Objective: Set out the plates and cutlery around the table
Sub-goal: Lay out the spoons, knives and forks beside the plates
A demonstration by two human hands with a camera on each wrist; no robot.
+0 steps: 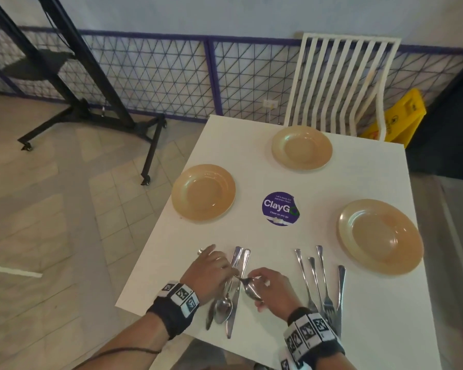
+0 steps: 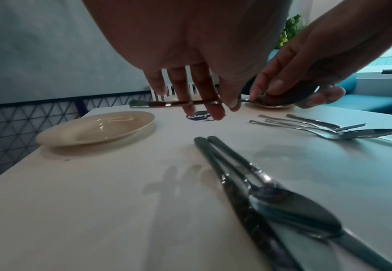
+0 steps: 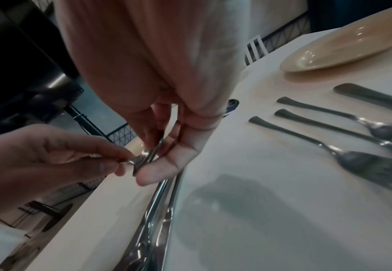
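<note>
Both hands hold one spoon (image 1: 247, 285) just above the near edge of the white table (image 1: 358, 182). The left hand (image 1: 211, 271) has its fingers curled round the handle, which sticks out past them to the left. The right hand (image 1: 271, 288) pinches the bowl between thumb and fingertips. In the left wrist view the spoon lies level under the left hand's fingers (image 2: 190, 88), off the tabletop.

Beneath the hands lies a small bundle — knives (image 1: 235, 284) side by side with another spoon (image 1: 223, 308) on top, its bowl toward the near edge. To the right a group of forks (image 1: 321, 284) lies fanned out, handles pointing away, with a further knife (image 1: 340, 287) at its right.

Three tan plates sit around the table: one at the left (image 1: 203, 193), one at the far side (image 1: 301, 148) in front of a white chair (image 1: 342, 81), and one at the right (image 1: 381, 236). A purple round sticker (image 1: 280, 208) marks the middle.
</note>
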